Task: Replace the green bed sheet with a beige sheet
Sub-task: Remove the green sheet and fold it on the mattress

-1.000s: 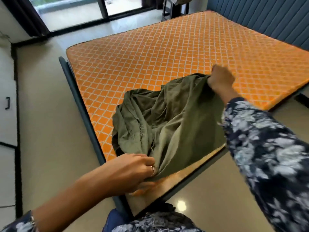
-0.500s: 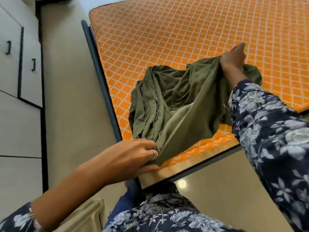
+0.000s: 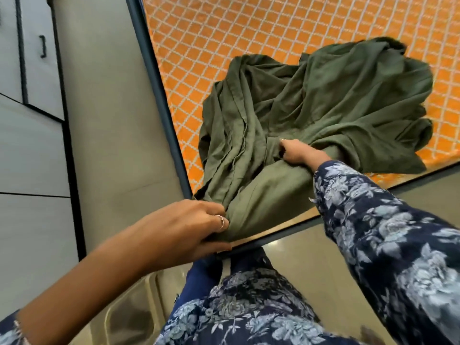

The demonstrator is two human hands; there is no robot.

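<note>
The green bed sheet (image 3: 318, 115) lies bunched in a loose heap on the near corner of the orange mattress (image 3: 224, 33), its folds spilling toward the corner and over the mattress's near edge; the far side of the heap spreads flatter across the white lattice pattern, while the near side narrows into a gathered bundle pointing at the corner.

The left hand (image 3: 189, 227) sits just off that corner of the mattress, fingers curled over and thumb beneath, gripping the gathered end of the sheet; two rings show on one finger; the forearm behind it is bare.

The right hand (image 3: 298, 151) lies farther onto the mattress than the left, in the middle of the heap, with cloth on every side of it; its fingers are bent down into the fabric and seem to clutch a fold, though their tips are buried in the cloth; the arm behind it wears a dark floral sleeve (image 3: 388, 240).

A stretch of lighter green cloth runs taut between the two hands, draped over the mattress's near edge.

A dark bed frame (image 3: 159, 95) borders the mattress's left side; beyond the frame is pale floor (image 3: 107, 108), and beyond that, grey cupboard doors (image 3: 32, 58) with a dark handle.
</note>
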